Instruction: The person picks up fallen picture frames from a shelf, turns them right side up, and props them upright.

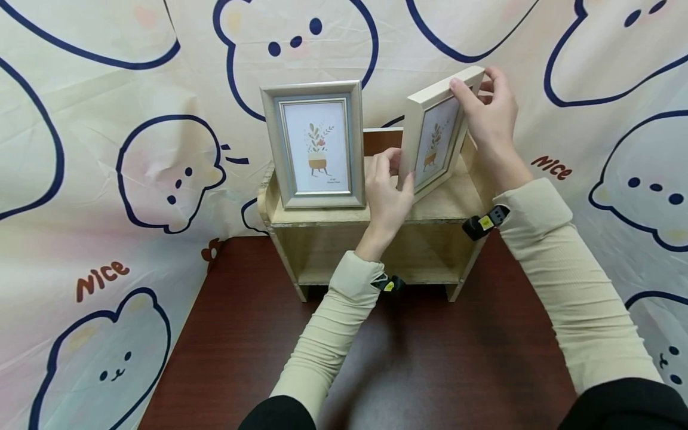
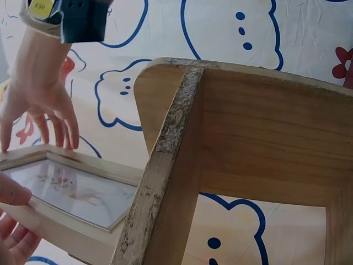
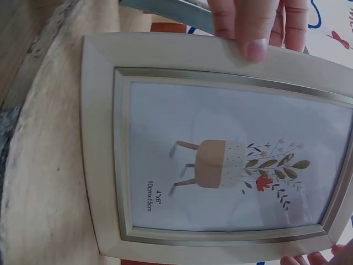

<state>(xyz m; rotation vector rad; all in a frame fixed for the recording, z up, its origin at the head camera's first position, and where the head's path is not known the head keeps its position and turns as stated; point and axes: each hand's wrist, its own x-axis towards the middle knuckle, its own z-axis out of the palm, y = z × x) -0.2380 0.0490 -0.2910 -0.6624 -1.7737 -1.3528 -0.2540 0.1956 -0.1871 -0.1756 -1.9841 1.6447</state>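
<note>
Both hands hold a cream picture frame (image 1: 436,134), which is angled over the right part of a small wooden shelf (image 1: 333,216). My left hand (image 1: 389,190) grips its left edge; in the right wrist view that thumb (image 3: 255,47) lies on the front border. My right hand (image 1: 494,113) grips the upper right corner, thumb at the top edge, other fingers behind. The print inside shows a potted plant on legs. Whether the frame's lower edge touches the shelf, I cannot tell. A second picture frame (image 1: 274,137), silvery with a blue-grey inner border, stands upright on the shelf's left.
The shelf stands on a dark red-brown table (image 1: 242,334) and has an open lower compartment (image 1: 344,254). Raised side panels bound its top. A cloth backdrop (image 1: 177,89) with bear drawings hangs behind and at both sides. A small black camera (image 1: 481,224) sits at the right wrist.
</note>
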